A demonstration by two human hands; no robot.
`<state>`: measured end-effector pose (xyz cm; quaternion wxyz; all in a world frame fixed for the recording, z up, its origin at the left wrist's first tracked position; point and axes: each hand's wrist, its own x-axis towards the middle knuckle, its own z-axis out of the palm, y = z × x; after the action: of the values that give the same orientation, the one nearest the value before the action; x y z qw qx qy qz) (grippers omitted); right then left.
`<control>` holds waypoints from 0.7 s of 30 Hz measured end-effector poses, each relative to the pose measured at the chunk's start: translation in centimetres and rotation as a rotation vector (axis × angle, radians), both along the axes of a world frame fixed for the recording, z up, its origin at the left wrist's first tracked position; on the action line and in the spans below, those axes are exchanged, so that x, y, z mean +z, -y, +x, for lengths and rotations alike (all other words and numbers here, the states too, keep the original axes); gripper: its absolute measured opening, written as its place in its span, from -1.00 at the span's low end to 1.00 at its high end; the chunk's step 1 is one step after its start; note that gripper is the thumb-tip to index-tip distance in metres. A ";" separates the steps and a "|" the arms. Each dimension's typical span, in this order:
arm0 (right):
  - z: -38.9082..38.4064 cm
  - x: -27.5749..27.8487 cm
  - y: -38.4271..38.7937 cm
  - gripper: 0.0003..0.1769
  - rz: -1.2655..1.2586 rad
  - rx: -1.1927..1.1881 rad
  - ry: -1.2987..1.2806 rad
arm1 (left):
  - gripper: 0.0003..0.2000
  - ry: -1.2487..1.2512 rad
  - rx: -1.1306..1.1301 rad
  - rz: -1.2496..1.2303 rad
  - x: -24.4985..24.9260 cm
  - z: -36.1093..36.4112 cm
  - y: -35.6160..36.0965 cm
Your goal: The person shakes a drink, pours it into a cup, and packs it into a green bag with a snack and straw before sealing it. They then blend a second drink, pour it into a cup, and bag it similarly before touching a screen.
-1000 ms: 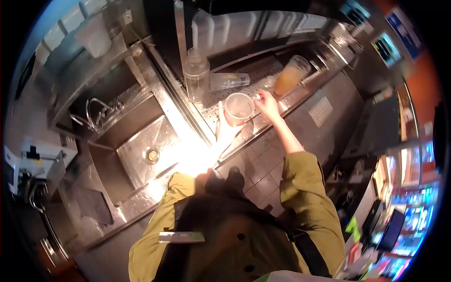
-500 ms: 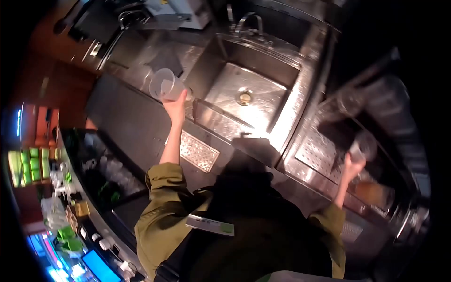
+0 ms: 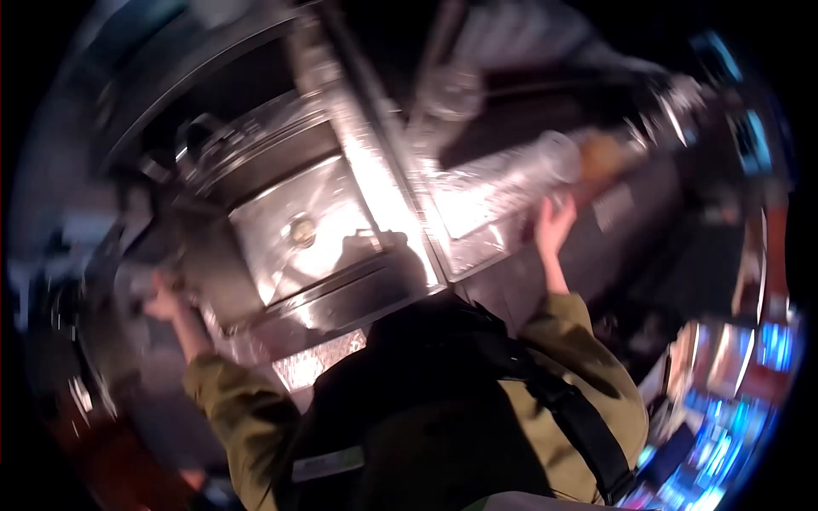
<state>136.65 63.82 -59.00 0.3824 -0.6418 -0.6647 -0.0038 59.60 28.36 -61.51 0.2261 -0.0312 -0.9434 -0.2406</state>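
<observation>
My left hand (image 3: 168,305), smeared by motion, is at the left of the steel sink (image 3: 230,281). Its fingers appear closed around a clear plastic cup (image 3: 136,279), which shows only as a pale blur. On the other side, my right hand (image 3: 555,223) reaches over the front of the steel counter with its fingers apart. Just beyond those fingertips stands a clear cup (image 3: 558,156), seemingly not touched by them. An orange-brown container (image 3: 600,157) is right beside that cup, its kind too blurred to tell.
A curved faucet (image 3: 192,136) rises behind the sink. Another clear vessel (image 3: 456,92) is at the back of the right counter. A perforated metal tray (image 3: 319,362) lies at the sink's front. Bright screens (image 3: 716,443) glow at the lower right.
The view has swung to the right, so the sink now appears further left. My right hand has come off the clear cup it held. My left hand has moved lower with its cup.
</observation>
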 end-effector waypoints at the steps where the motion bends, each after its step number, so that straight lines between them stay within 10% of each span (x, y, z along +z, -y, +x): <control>1: -0.5 0.7 -1.5 -0.37 -0.002 -0.006 -0.012 | 0.01 -0.094 0.016 0.058 -1.1 -1.1 0.5; 6: -1.5 0.3 -9.8 -0.38 0.126 -0.096 0.185 | 0.01 -0.107 0.176 0.260 0.9 6.6 -1.3; 9: -1.0 1.4 -13.1 -0.39 0.095 -0.127 -0.151 | -0.34 -0.282 -0.169 0.385 0.4 16.8 -2.5; 12: 0.3 1.2 -14.7 -0.46 -0.214 -0.225 0.210 | -0.58 0.139 -0.545 0.690 4.0 31.9 -8.2; 18: 4.4 0.6 -9.6 -0.40 -0.112 0.133 -0.179 | -0.65 0.747 -1.280 0.680 6.1 52.9 -18.5; 21: 9.6 5.1 -5.1 -0.29 -0.406 0.238 -0.332 | -0.68 0.613 -1.650 0.529 7.7 60.6 -23.9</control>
<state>146.21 68.97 -53.87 0.3475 -0.6144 -0.6510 0.2792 120.17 52.30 -53.84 -0.2773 -0.5767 -0.5551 -0.5314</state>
